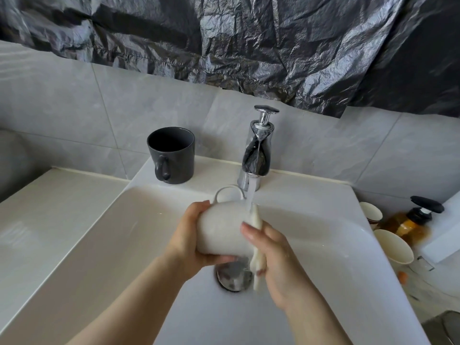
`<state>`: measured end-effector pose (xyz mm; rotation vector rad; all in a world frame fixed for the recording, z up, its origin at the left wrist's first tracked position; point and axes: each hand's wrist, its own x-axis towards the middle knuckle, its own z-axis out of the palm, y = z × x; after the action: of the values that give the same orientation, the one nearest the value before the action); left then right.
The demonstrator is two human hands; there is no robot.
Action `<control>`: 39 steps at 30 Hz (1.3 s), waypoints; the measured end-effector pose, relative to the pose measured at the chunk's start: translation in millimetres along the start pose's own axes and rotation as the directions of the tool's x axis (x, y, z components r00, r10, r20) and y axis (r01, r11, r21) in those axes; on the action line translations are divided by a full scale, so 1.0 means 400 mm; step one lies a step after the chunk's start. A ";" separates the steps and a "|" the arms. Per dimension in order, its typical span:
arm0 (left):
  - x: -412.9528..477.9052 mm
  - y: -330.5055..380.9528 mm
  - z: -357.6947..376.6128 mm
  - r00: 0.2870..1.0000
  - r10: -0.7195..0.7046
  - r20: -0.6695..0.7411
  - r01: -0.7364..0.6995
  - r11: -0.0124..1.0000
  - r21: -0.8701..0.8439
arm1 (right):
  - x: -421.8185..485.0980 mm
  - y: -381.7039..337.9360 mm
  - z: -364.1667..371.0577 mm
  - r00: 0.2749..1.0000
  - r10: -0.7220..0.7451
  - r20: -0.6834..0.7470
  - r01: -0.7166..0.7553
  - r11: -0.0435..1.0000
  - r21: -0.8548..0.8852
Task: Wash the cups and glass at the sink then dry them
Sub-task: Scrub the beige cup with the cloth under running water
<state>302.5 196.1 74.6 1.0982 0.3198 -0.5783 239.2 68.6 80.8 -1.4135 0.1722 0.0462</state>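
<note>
White mug lies tipped on its side in mid-air over the sink, just under the water stream running from the chrome faucet. Its handle points up toward the faucet and its mouth faces right. The left hand wraps around the mug's base and body, fingers curled under it. The right hand grips a wet white cloth and presses it against the mug's rim, thumb on top.

This looks like the washing step for the first cup, with the cloth working the rim under running water. The next move probably calls for turning the mug in the left hand so the cloth reaches the inside and the far wall, keeping a firm hold since the glaze is wet and likely slippery.

A dark grey mug stands upright on the sink ledge, left of the faucet and well apart from the hands, apparently waiting its turn.

The mug's opening and interior are hidden behind the cloth and right hand, so how clean it is cannot be told. The cloth partly covers the drain. No glass can be made out anywhere. At the right edge, two paper cups and an amber pump bottle are blurred and partly cut off. Crumpled black plastic sheeting covers the wall above the tiles.
</note>
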 end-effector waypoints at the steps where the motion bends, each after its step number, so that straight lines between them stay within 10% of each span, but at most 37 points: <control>1: 0.006 0.004 -0.007 1.000 -0.022 -0.018 0.022 1.000 -0.017 | -0.007 -0.005 -0.001 0.998 -0.028 0.047 0.030 0.998 -0.059; 9: 0.016 0.009 -0.038 0.966 -0.250 0.071 0.237 0.959 0.155 | -0.009 0.050 0.009 0.925 0.013 0.379 0.201 0.831 -0.519; 12: 0.018 0.017 -0.038 0.967 -0.235 0.102 0.218 0.965 0.148 | -0.005 0.069 0.034 0.901 -0.367 0.230 0.409 0.545 -0.732; 14: 0.022 0.017 -0.038 0.969 -0.211 0.127 0.204 0.977 0.065 | -0.006 0.062 0.038 0.849 -0.515 0.114 0.433 0.557 -0.709; 18: 0.019 0.029 -0.046 0.978 -0.193 0.079 0.189 0.981 0.045 | -0.017 0.015 0.006 0.944 -0.237 0.231 0.326 0.788 -0.522; 25: 0.013 0.019 -0.050 0.985 -0.153 0.086 0.129 0.964 0.231 | -0.017 0.041 0.018 0.946 -0.113 0.303 0.319 0.480 -0.817; 28: 0.009 0.016 -0.048 0.992 -0.084 0.099 0.053 0.960 0.275 | -0.010 0.066 0.023 0.975 0.033 0.221 0.155 0.612 -0.776; 31: 0.013 0.012 -0.038 0.988 0.070 0.138 -0.119 0.913 0.390 | 0.001 0.068 0.013 0.942 0.143 0.304 -0.126 0.989 -0.073; 34: 0.020 -0.004 -0.035 0.936 0.277 0.216 -0.340 0.865 0.369 | 0.018 0.076 -0.011 0.934 0.087 0.346 -0.270 0.806 0.527; 36: 0.024 -0.013 -0.037 0.908 0.342 0.241 -0.409 0.845 0.345 | 0.016 0.062 -0.019 0.944 0.055 0.326 -0.199 0.882 0.427; 39: 0.012 -0.006 -0.032 0.966 0.181 0.185 -0.231 0.925 0.301 | 0.014 0.077 -0.001 0.971 0.118 0.208 -0.059 0.961 -0.270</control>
<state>305.7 205.3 64.9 1.3730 -0.0298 -0.5329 240.6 72.8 49.8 -1.6525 0.0435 0.3112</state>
